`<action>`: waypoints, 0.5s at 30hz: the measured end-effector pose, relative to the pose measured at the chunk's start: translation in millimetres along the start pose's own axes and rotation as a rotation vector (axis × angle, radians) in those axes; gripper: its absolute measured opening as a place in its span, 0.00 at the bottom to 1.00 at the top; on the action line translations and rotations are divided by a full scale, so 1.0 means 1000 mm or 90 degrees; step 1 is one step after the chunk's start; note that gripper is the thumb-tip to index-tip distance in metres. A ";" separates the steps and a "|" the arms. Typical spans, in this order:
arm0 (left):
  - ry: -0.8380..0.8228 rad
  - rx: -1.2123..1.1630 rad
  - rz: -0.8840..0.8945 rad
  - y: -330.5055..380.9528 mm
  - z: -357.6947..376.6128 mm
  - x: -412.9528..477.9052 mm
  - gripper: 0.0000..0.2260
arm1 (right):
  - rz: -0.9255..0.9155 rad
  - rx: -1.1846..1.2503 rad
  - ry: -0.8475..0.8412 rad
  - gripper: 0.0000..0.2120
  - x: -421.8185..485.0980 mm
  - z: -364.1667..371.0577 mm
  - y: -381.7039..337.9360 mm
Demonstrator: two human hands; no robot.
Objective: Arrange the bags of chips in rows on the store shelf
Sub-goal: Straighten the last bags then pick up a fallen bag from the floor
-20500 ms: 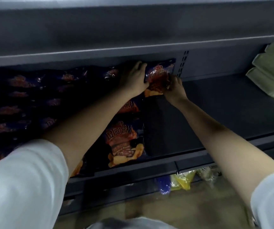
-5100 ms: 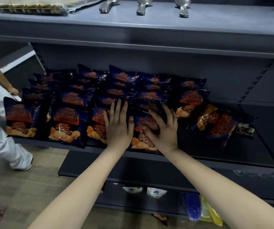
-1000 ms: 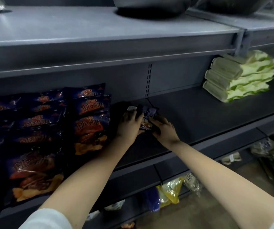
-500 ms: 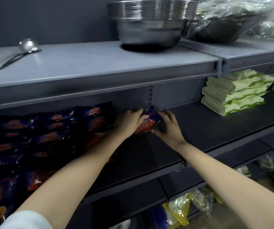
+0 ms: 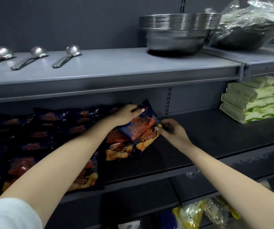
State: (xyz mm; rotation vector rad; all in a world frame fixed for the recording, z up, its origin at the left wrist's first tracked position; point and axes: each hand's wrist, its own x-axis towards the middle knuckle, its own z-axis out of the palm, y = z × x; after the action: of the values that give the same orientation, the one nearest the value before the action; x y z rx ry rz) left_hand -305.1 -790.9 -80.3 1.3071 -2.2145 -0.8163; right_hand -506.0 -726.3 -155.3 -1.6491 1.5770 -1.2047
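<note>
A dark blue and orange chip bag lies tilted at the right end of the rows, near the back of the dark middle shelf. My left hand grips its upper left corner. My right hand pinches its right edge. Just in front of it lies another chip bag. Several more chip bags fill the shelf to the left in overlapping rows, partly hidden by my left arm.
Stacked green packs sit on the same shelf at the right. The grey upper shelf carries three ladles and stacked steel bowls. Yellow packets lie on the bottom shelf.
The bag has come out from the back wall and tilted down toward the front, now showing its printed face. My head has lifted, showing more of the upper shelf.
</note>
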 end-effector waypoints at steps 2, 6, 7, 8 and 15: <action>-0.074 0.048 -0.027 -0.010 -0.007 -0.010 0.19 | 0.023 0.068 -0.105 0.17 -0.005 0.012 -0.008; -0.133 0.130 -0.035 -0.026 -0.006 -0.027 0.18 | 0.050 0.058 -0.227 0.20 -0.016 0.047 -0.009; -0.132 0.138 -0.040 -0.027 -0.005 -0.032 0.18 | 0.060 0.065 -0.231 0.19 -0.020 0.056 -0.007; -0.127 0.135 -0.044 -0.030 -0.003 -0.036 0.19 | 0.067 0.073 -0.225 0.19 -0.025 0.065 -0.007; 0.068 0.260 0.019 -0.045 0.017 -0.072 0.20 | 0.087 0.046 -0.138 0.12 -0.045 0.096 -0.001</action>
State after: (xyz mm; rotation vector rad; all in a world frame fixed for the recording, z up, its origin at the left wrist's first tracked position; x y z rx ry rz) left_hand -255.0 -739.9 -128.3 1.4528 -2.3861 -0.2774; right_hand -417.1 -700.8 -207.4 -1.5427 1.4684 -0.9662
